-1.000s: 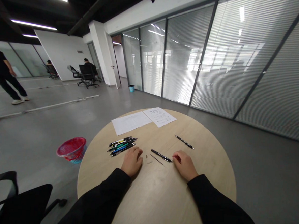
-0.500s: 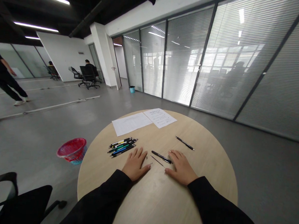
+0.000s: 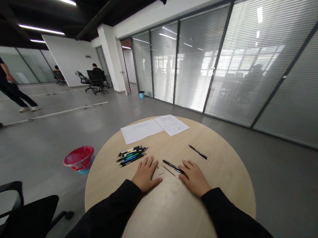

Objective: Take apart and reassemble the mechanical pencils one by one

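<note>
My left hand (image 3: 145, 175) lies flat on the table with its fingers spread, holding nothing. Beside its index finger is a tiny dark piece (image 3: 158, 167), and a small spring (image 3: 161, 173) lies just above the thumb tip. A thin pen refill (image 3: 168, 170) rests slantwise between my hands. At the right, a black pen (image 3: 171, 165) has its near end between the thumb and fingers of my right hand (image 3: 194, 178), which is closed on it; the pen still lies along the tabletop.
Several pens (image 3: 132, 156) lie bunched left of my hands, and another black pen (image 3: 198, 152) lies farther right. Two paper sheets (image 3: 142, 131) cover the far edge of the round table (image 3: 166, 220). A red-lined basket (image 3: 79, 158) and a chair (image 3: 31, 215) stand to the left.
My right thumb and fingers have closed in on the pen's near end. The left hand stays flat, with the spring now clear of its thumb. A person at far left has shifted slightly.
</note>
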